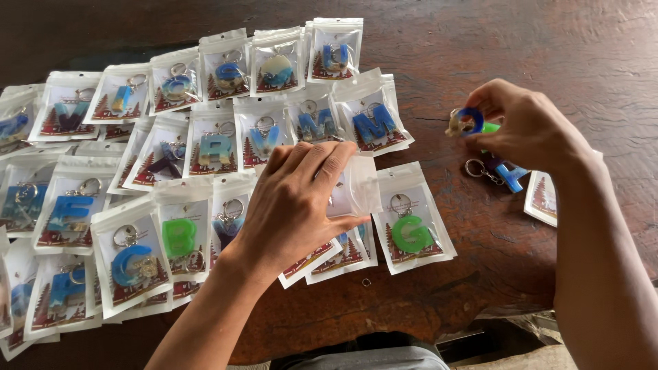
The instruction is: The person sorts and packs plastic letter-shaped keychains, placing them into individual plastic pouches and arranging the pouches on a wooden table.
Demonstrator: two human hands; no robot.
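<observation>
Left hand [298, 205] holds pouch [356, 188]; right hand [528, 127] holds blue keychain [469, 122] well apart

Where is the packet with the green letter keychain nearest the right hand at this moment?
In the head view, the green-letter packet lies on the dark wooden table, just right of the left hand and below-left of the right hand, at the right end of the packet rows.

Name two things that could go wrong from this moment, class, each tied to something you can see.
1. The right hand bunches several letter keychains at once; one, like the blue one dangling below, may slip onto the table.
2. The left hand pinches a clear pouch above overlapping packed pouches; a nudge could scatter them. A small loose ring near the table's edge might roll off.
</observation>
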